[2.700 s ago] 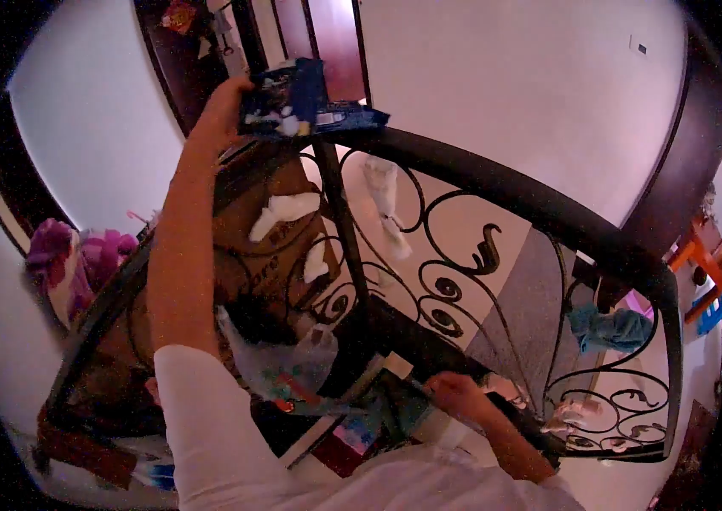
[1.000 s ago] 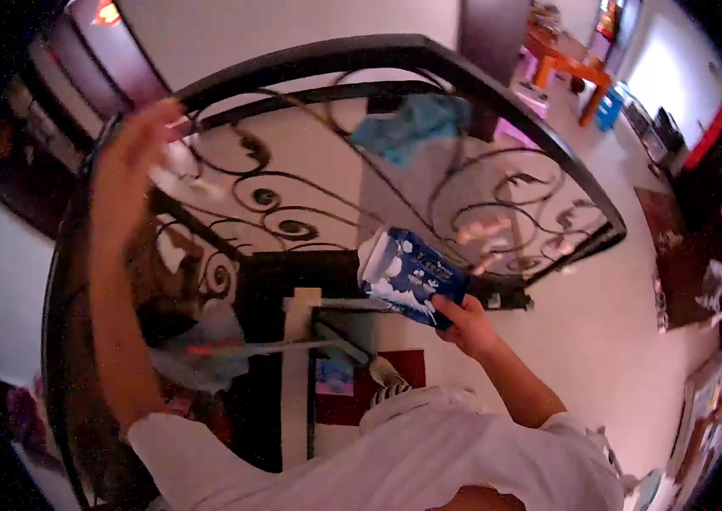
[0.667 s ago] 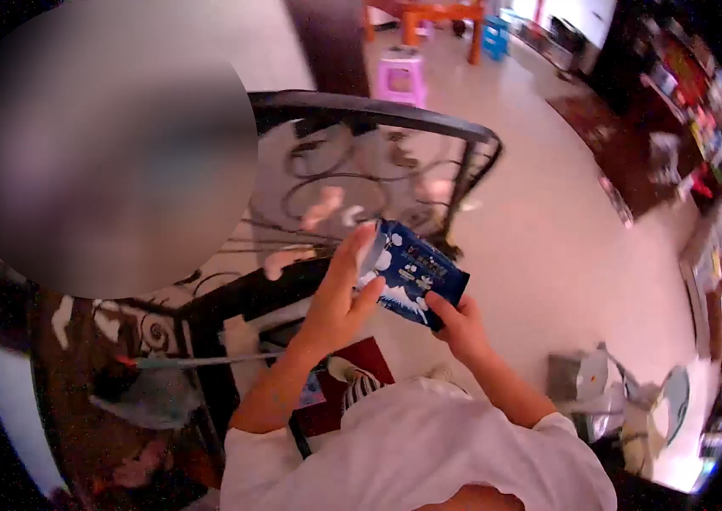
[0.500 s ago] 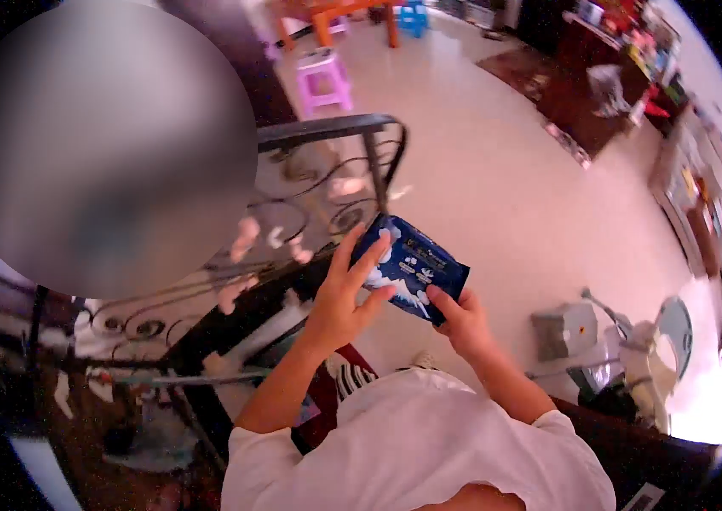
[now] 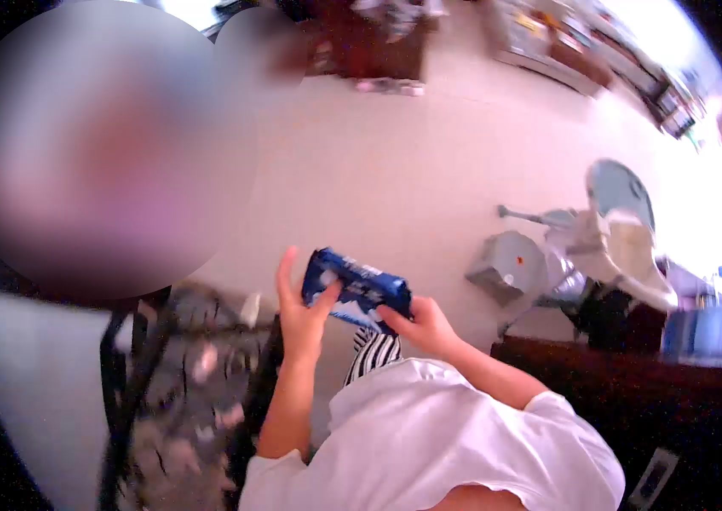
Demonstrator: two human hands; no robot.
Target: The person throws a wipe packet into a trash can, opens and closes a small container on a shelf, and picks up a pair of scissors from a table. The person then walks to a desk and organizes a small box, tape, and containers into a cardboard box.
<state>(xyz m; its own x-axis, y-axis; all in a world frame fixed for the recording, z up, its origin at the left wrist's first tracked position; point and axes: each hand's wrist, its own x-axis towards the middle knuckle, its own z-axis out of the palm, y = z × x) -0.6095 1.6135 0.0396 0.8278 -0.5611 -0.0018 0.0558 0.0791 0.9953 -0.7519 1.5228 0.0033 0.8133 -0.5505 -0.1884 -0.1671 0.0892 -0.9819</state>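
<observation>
A dark blue soft packet (image 5: 359, 285) with white cloud and mountain shapes is held in front of my white shirt, its print blurred. My left hand (image 5: 301, 315) grips its left end, one digit across the front and another finger sticking up beside it. At the lower right corner, my right hand (image 5: 425, 325) pinches the packet with the thumb on the front; its other fingers are hidden behind. The packet tilts down to the right.
A stair railing (image 5: 126, 400) stands at lower left. To the right are a grey bin-like box (image 5: 510, 264), a pale high chair (image 5: 629, 247) and a dark wooden surface (image 5: 565, 370). Furniture lines the far side of the tiled floor (image 5: 412, 170). Blurred discs cover the upper left.
My view has turned to the right, so the pink stool and table have left it. Both hands still hold the packet, which now tips more edge-on, its face foreshortened.
</observation>
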